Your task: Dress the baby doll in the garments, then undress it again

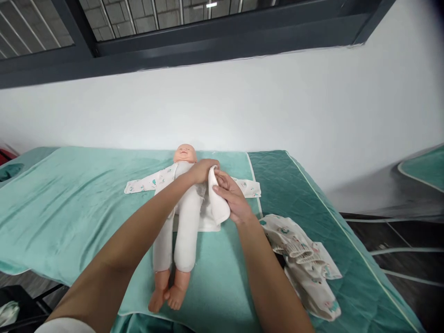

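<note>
Up by the doll's point(185, 203) chest, both hands grip a shirt flap point(217, 201): left hand point(201, 170) pinching its top, right hand point(233, 200) underneath, fingertips hidden by cloth.

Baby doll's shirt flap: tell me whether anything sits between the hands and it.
Nothing visible does. The right hand already grips the shirt flap, and the left hand rests on the baby doll at the flap's top edge.

The doll point(183, 217) has a matt white cloth body and smooth plastic head and feet. Its printed shirt point(215, 203) is soft cloth, like the crumpled garment point(305, 263) at right. The bed point(69, 199) wears slightly sheeny teal fabric.
</note>
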Action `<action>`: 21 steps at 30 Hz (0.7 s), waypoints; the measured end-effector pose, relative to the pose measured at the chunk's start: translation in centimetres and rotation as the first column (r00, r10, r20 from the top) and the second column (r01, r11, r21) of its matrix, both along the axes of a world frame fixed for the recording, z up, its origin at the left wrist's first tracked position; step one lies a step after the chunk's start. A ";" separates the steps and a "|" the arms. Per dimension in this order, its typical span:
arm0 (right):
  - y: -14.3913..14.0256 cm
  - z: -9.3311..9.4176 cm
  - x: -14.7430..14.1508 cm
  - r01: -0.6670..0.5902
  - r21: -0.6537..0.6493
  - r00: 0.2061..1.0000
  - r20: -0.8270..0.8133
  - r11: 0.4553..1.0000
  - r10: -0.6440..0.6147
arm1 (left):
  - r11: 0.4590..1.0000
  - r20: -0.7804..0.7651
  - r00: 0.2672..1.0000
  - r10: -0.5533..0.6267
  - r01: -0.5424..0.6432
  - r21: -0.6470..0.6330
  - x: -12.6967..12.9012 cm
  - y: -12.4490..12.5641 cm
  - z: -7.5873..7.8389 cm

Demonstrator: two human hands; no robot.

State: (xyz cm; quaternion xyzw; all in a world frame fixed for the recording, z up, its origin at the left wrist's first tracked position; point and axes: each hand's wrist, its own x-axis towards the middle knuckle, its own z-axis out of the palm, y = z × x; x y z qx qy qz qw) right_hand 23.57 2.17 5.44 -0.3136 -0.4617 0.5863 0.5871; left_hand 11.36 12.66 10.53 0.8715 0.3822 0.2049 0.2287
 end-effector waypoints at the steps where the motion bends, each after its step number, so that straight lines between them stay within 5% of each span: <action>1: -0.1 0.0 -0.2 -0.051 0.017 0.999 -0.001 0.999 0.051 | 0.999 -0.006 0.999 -0.032 0.032 0.001 -0.8 0.4 0.3; 3: -0.3 0.0 -0.3 -0.164 0.032 0.986 0.026 0.986 0.163 | 0.997 -0.058 0.998 -0.010 0.014 0.072 -2.6 1.2 0.8; 8: -0.8 0.5 -0.3 -0.399 0.045 0.913 0.115 0.916 0.392 | 0.934 0.087 0.952 0.294 -0.306 0.183 -6.6 1.5 0.1; 17: -0.8 0.5 -0.7 -0.266 0.149 0.964 0.061 0.952 0.260 | 0.877 0.449 0.787 0.423 -0.480 0.016 -9.7 -2.2 -2.6; 21: -1.3 0.8 -1.0 -0.348 0.146 0.936 0.104 0.926 0.336 | 0.863 0.513 0.735 0.444 -0.505 -0.023 -11.2 -4.7 -3.9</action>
